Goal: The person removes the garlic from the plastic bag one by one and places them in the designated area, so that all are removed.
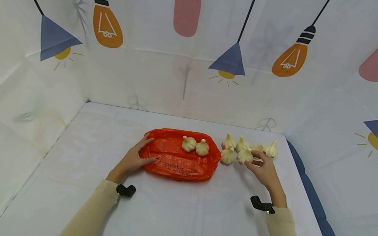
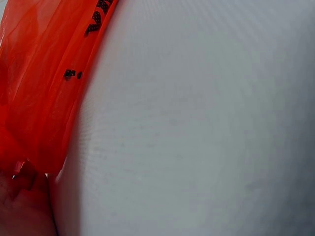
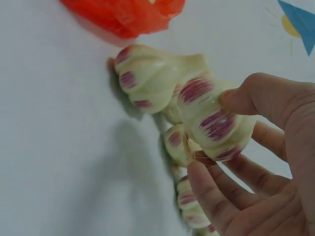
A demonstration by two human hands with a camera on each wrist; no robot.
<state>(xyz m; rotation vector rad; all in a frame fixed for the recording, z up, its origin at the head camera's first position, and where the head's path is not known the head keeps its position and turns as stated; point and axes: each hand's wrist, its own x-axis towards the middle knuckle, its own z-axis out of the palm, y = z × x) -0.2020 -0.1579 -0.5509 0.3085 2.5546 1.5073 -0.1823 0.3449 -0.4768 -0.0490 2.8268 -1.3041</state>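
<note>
My right hand (image 1: 266, 170) pinches a pale garlic bulb (image 1: 245, 155) between thumb and fingers, to the right of the red plastic bag (image 1: 165, 142). In the right wrist view, the held garlic (image 3: 214, 115) shows purple streaks and fine root threads. My left hand (image 1: 132, 160) rests on the bag's left end, thumb and fingers spread apart. Two garlic bulbs (image 1: 189, 144) sit on the bag's red surface, right of its middle. Only a dim bit of the left hand (image 2: 22, 209) shows in the left wrist view, against the bag.
Several more garlic bulbs (image 1: 229, 141) are grouped just right of the bag, one garlic bulb (image 1: 270, 149) at the far right of the group. A white cloth (image 1: 182, 217) covers the table. Printed sheets (image 1: 138, 70) hang around the back and sides.
</note>
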